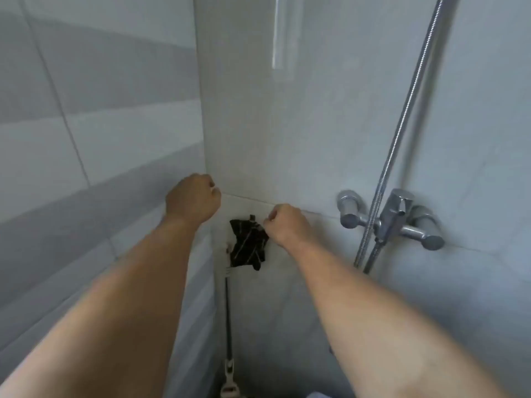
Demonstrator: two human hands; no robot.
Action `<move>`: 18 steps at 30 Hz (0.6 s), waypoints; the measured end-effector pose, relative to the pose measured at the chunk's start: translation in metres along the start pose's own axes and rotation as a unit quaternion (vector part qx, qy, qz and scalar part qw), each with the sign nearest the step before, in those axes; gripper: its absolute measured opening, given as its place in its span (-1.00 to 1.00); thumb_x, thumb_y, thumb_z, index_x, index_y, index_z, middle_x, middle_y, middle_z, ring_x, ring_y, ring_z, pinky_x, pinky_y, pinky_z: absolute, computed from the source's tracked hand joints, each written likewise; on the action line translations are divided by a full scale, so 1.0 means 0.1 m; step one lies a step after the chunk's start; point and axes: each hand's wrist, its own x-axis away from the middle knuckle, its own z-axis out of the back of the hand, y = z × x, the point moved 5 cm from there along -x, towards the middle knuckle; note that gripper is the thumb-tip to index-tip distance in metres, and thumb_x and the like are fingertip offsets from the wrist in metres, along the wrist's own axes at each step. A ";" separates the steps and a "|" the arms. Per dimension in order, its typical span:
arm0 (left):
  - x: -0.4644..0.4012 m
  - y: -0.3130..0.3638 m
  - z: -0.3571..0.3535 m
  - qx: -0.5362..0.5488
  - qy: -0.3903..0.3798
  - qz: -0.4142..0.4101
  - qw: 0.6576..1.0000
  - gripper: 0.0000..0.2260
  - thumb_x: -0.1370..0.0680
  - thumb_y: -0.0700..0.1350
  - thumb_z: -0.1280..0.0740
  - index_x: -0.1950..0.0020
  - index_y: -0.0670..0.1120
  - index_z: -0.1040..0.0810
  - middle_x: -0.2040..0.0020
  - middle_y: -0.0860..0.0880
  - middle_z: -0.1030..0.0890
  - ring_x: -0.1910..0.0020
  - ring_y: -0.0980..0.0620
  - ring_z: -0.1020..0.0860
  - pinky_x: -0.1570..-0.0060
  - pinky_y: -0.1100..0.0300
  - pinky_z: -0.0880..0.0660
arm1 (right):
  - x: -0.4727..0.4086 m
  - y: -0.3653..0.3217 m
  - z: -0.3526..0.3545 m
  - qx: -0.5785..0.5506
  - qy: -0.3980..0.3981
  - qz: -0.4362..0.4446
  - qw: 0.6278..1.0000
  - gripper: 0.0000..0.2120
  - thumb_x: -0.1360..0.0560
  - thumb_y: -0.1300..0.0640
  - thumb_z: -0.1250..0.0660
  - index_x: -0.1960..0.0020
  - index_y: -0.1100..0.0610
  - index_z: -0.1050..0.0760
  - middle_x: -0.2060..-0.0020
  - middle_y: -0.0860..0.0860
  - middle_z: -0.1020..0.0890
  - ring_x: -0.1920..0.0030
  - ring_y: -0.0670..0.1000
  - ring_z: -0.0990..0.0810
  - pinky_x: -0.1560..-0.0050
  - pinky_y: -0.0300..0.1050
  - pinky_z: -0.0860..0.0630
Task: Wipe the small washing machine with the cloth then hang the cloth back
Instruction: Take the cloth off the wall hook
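Note:
A small dark cloth [248, 245] with thin light stripes hangs against the white tiled wall near the corner. My right hand [284, 224] is closed at the cloth's upper right edge and pinches it there. Up and to the left of the cloth, my left hand [192, 198] is a fist held at the wall corner, apart from the cloth, and I see nothing in it. The washing machine is out of view.
A chrome shower mixer tap [392, 219] with a metal hose [402, 133] is mounted on the wall to the right. A long-handled tool [228, 311] hangs or leans below the cloth in the corner. Tiled walls close in on the left and ahead.

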 end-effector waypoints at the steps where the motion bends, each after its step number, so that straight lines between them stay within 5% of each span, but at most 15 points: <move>1: 0.05 -0.12 -0.23 0.013 -0.045 0.030 0.998 -0.69 -0.60 0.01 -0.22 -0.25 -0.05 -0.62 -0.22 -0.07 -0.62 -0.13 -0.13 -0.59 0.11 0.13 -0.43 | -0.01 0.10 -0.18 -0.017 -0.012 -0.026 0.999 -0.75 -0.52 -0.03 -0.34 -0.08 0.10 -0.63 -0.05 0.12 -0.70 -0.08 0.18 -0.66 -0.06 -0.03 -0.61; 7: 0.27 -0.52 -1.54 0.256 -0.172 0.140 0.941 -0.74 -0.60 -0.03 -0.27 -0.19 -0.08 -0.65 -0.14 -0.07 -0.67 -0.13 -0.08 -0.61 -0.19 0.06 -0.53 | -0.12 0.47 -1.13 -0.226 0.053 -0.139 0.963 -0.60 -0.47 -0.13 -0.44 -0.20 0.06 -0.51 -0.03 0.01 -0.68 -0.01 0.05 -0.66 0.04 -0.11 -0.57; 13: 0.28 -0.51 -1.99 0.430 -0.182 0.196 0.862 -0.65 -0.59 -0.12 -0.24 -0.37 -0.03 -0.56 -0.22 -0.04 -0.64 -0.14 -0.01 -0.62 -0.19 0.09 -0.56 | -0.19 0.57 -1.38 -0.363 0.155 -0.178 0.902 -0.61 -0.43 0.15 -0.55 -0.09 0.08 -0.38 0.22 -0.15 -0.55 0.24 -0.12 -0.57 0.32 -0.44 -0.43; 18: 0.30 -0.44 -1.96 0.488 -0.184 0.218 0.825 -0.71 -0.59 -0.19 -0.25 -0.27 -0.05 -0.61 -0.12 -0.10 -0.68 -0.03 0.01 -0.65 0.03 0.18 -0.55 | -0.18 0.57 -1.44 -0.422 0.119 -0.166 0.883 -0.83 -0.41 0.16 -0.54 0.06 0.08 -0.58 0.21 0.00 -0.69 0.13 0.06 -0.70 0.00 0.06 -0.67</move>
